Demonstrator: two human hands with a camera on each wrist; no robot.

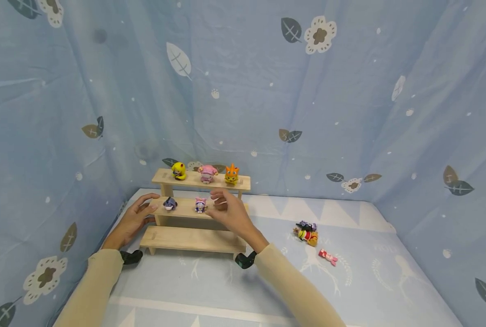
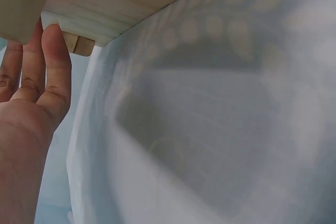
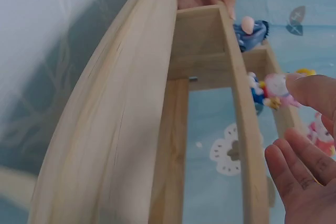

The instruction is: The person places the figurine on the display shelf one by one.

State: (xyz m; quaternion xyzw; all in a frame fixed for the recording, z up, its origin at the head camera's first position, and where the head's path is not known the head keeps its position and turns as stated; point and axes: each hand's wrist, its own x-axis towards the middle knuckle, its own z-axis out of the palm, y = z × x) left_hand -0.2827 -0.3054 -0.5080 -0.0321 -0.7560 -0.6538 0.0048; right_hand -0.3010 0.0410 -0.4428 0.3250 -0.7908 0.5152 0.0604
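Note:
My left hand (image 1: 134, 220) grips the left end of the middle shelf of a three-tier wooden display stand (image 1: 191, 239), with its thumb near the top face; in the left wrist view wood hides some fingertips. A dark blue donkey figurine (image 1: 170, 203) sits beside that thumb. Right of it stands a small figurine with a pink hood and blue-and-white body (image 1: 200, 205). My right hand (image 1: 232, 215) hovers just right of this one, thumb and fingers spread apart with nothing between them. In the right wrist view, its thumb (image 3: 315, 95) overlaps the pink-hooded figurine (image 3: 275, 87).
Along the top shelf stand a yellow figurine (image 1: 179, 171), a pink figurine (image 1: 207, 173) and an orange spiky figurine (image 1: 232, 174). On the cloth to the right lie a dark figurine (image 1: 307, 226), a red-and-yellow one (image 1: 308, 236) and a pink one (image 1: 328, 257). Patterned curtains (image 1: 243, 91) hang behind.

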